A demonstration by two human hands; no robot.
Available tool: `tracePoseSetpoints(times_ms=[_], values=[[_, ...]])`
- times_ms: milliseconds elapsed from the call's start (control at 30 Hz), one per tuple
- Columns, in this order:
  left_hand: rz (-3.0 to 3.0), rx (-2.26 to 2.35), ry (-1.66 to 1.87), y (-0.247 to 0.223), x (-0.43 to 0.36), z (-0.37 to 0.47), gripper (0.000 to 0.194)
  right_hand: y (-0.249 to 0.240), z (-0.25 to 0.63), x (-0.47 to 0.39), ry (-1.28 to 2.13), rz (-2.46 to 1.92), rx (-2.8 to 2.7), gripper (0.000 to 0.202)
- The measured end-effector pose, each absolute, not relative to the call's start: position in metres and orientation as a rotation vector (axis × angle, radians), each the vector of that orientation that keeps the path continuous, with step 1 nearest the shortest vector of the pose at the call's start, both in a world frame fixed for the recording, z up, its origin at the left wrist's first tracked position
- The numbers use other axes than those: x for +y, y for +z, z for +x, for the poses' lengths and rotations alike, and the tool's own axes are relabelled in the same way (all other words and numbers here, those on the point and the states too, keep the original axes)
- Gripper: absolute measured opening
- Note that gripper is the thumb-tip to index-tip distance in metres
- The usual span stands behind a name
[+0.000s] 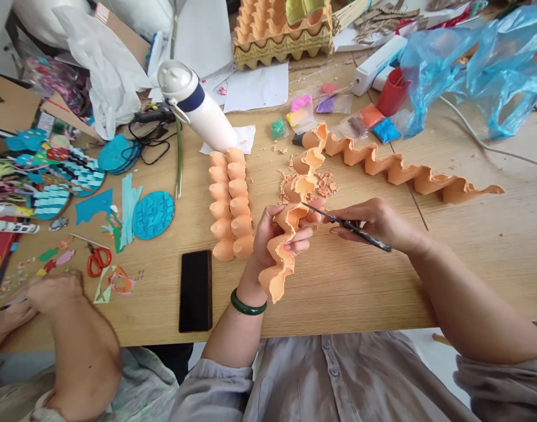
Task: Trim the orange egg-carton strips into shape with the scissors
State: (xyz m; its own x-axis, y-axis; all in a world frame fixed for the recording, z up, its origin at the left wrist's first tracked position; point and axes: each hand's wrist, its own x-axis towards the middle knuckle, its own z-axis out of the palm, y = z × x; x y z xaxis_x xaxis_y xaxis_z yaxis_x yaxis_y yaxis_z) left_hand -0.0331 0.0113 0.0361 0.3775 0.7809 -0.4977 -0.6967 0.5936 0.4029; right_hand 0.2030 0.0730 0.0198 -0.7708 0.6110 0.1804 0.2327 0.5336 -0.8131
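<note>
I've left hand (262, 237) clamped on carton strip (277, 249), right hand (378, 220) clamped on black cutter (360, 231); slip could nick nearby left fingers (300, 235).

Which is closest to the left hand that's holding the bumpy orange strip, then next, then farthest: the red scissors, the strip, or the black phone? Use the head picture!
From the left hand:
1. Bumpy orange strip: right in the hand.
2. Black phone: left of it, near the table edge.
3. Red scissors: farther left, past the phone.
</note>
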Motion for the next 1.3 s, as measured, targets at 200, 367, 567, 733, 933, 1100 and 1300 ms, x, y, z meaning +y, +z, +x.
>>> tracePoseSetpoints(times_ms=[200, 367, 567, 733, 933, 1100, 1300], values=[[0.199, 0.751, 1.098, 0.028, 0.011, -0.027, 0.043, 0.012, 0.195, 0.07, 0.725, -1.072, -2.453, 0.046], [0.322, 0.893, 1.241, 0.016, 0.013, -0.025, 0.03, 0.02, 0.193, 0.068, 1.425, -1.019, -2.21, 0.051], [0.54, 1.043, 1.34, 0.012, 0.011, -0.021, 0.022, 0.038, 0.19, 0.061, 1.985, -0.955, -1.792, 0.055], [0.776, 1.148, 1.428, 0.0, 0.01, -0.02, 0.028, 0.042, 0.19, 0.059, 2.112, -0.928, -1.619, 0.06], [0.956, 1.142, 1.457, 0.001, 0.007, -0.019, 0.027, 0.041, 0.19, 0.063, 2.392, -0.922, -1.389, 0.071], [1.042, 1.115, 1.428, -0.001, 0.006, -0.018, 0.036, 0.043, 0.191, 0.062, 2.434, -0.927, -1.359, 0.075], [1.171, 1.218, 1.331, -0.003, 0.003, -0.02, 0.037, 0.046, 0.188, 0.057, 2.275, -1.043, -1.412, 0.071]])
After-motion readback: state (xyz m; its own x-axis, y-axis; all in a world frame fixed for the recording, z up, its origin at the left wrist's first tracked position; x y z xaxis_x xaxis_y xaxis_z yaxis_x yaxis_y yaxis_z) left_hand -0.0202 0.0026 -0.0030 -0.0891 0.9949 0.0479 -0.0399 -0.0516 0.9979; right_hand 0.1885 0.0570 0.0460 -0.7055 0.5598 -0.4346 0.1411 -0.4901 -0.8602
